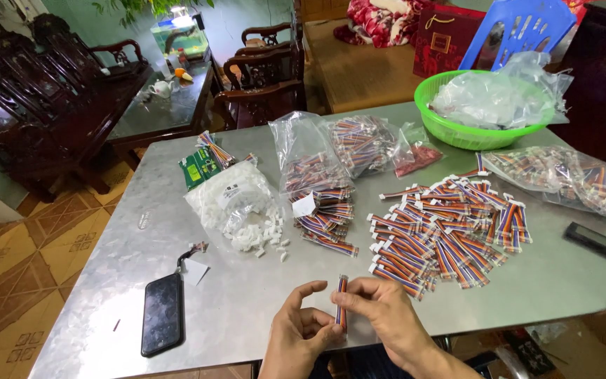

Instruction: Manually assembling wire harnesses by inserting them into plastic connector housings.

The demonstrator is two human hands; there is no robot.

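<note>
Near the front edge of the metal table point(247, 281), my left hand point(301, 330) and my right hand point(380, 316) hold one short multicoloured ribbon cable point(342, 302) upright between their fingertips. The right fingers pinch its top, the left fingers its lower part. A spread-out pile of the same cables with white plugs point(447, 231) lies just beyond my right hand. A bag spilling small white plastic connectors point(236, 203) sits beyond my left hand.
Clear bags of cables point(317, 182) point(569, 175) lie at the middle and right. A green basket point(457, 130) holds plastic bags. A black phone point(161, 312) lies front left, a black flat bar point(601, 245) at right. Dark wooden chairs point(36, 91) stand beyond.
</note>
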